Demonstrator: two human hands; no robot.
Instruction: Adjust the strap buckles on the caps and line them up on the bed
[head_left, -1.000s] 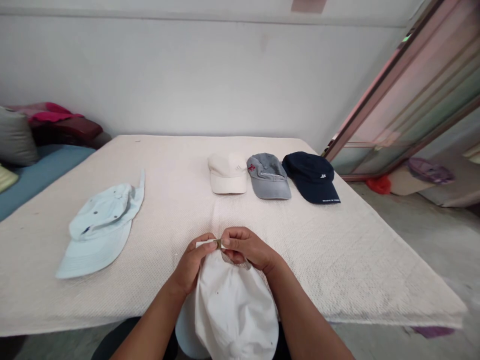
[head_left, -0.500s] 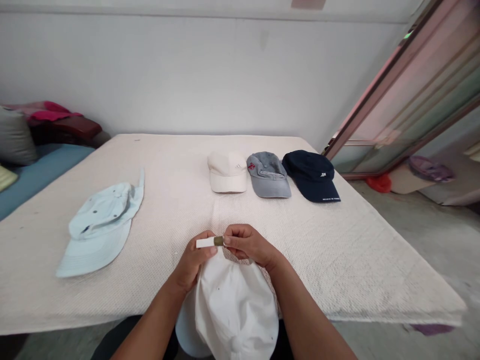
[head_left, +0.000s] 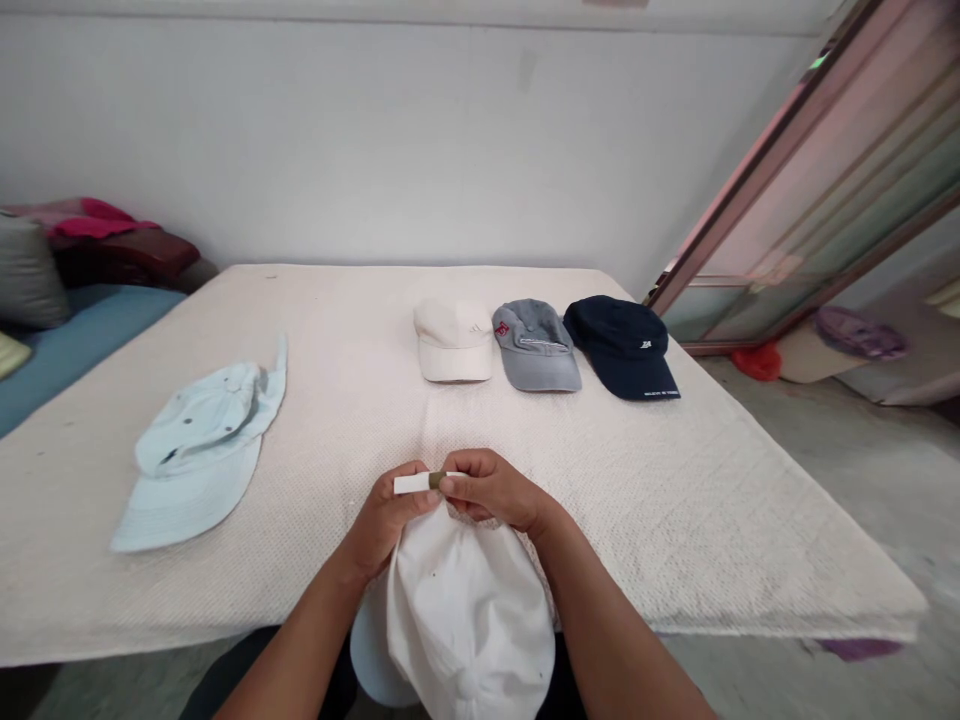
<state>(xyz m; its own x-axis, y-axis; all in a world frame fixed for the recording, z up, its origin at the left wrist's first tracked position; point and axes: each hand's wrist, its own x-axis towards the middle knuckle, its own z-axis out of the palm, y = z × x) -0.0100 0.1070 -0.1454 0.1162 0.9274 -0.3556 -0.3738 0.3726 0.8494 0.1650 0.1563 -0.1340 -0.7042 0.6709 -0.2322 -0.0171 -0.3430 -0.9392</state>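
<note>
A white cap [head_left: 472, 610] lies over my lap at the table's front edge, its back strap end toward the table. My left hand [head_left: 386, 520] is closed on the strap [head_left: 412, 484], a white band with a brass-coloured buckle [head_left: 436, 481]. Fingers of my right hand [head_left: 491, 490] pinch the strap just right of the buckle and partly cover it. The two hands nearly touch. Left of them a pale blue cap [head_left: 199, 440] rests on the table, its strap sticking up loose.
On the cloth-covered table [head_left: 337, 380] a cream cap [head_left: 454, 340], a grey cap [head_left: 536, 345] and a navy cap [head_left: 622, 345] stand in a row. A wall rises behind. A grey cushion [head_left: 30, 270] sits at far left, a sliding door [head_left: 795, 190] at right.
My right fingers have shifted slightly left, closer to the buckle, and cover more of it. The caps on the table stay put; the view has tilted a little.
</note>
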